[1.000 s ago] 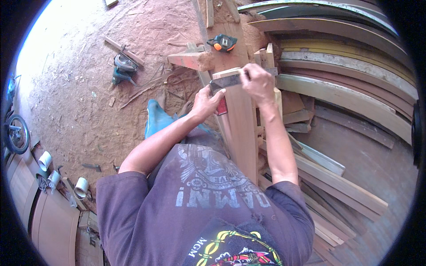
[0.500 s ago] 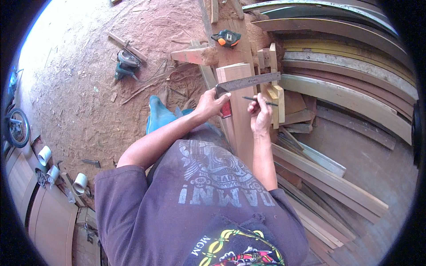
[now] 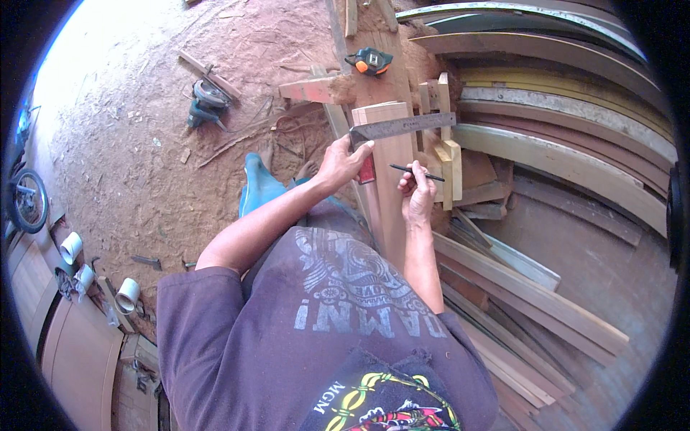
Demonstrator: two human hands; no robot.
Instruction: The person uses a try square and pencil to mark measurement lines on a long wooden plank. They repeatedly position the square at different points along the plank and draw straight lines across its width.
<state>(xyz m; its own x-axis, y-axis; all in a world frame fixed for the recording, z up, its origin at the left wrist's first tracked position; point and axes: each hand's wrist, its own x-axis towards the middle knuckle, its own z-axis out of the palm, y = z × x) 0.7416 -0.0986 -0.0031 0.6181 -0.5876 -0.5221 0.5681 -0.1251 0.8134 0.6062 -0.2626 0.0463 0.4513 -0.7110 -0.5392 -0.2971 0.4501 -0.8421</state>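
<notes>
My left hand (image 3: 341, 162) is closed on the red-handled stock of a try square (image 3: 410, 127), pressed to the left edge of a wooden board (image 3: 393, 161). The square's metal blade lies across the board near its far end and reaches past the right edge. Thin lines show on the board just beyond the blade. Between its fingertips my right hand (image 3: 417, 194) pinches a dark pencil (image 3: 417, 172), held over the board's right edge on the near side of the blade. The pencil lies nearly level, and its tip looks apart from the wood.
A black and orange tape measure (image 3: 369, 62) rests on the beam beyond the board. To the left a circular saw (image 3: 207, 99) lies on the sawdust-covered floor. Long planks (image 3: 560, 154) are stacked at the right. White cups (image 3: 128, 295) stand at the lower left.
The square's blade has shifted slightly toward the far end of the board. My right hand with the pencil has drawn back a little toward me and left.
</notes>
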